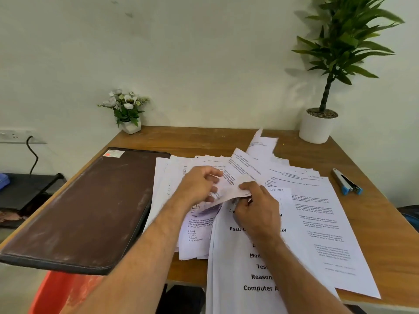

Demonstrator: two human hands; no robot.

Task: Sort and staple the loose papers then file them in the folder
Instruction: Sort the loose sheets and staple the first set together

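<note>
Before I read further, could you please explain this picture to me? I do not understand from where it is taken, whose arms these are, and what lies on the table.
There is no machine here. A person wears a camera on the head, so you look down along their own two bare arms. The left hand and the right hand both hold one bent sheet, lifted from the loose papers spread over the wooden table. A closed brown folder lies to the left, and a blue stapler lies to the right, untouched. At the back stand a small flower pot and a taller potted plant. The person appears to be sorting the papers.
</note>
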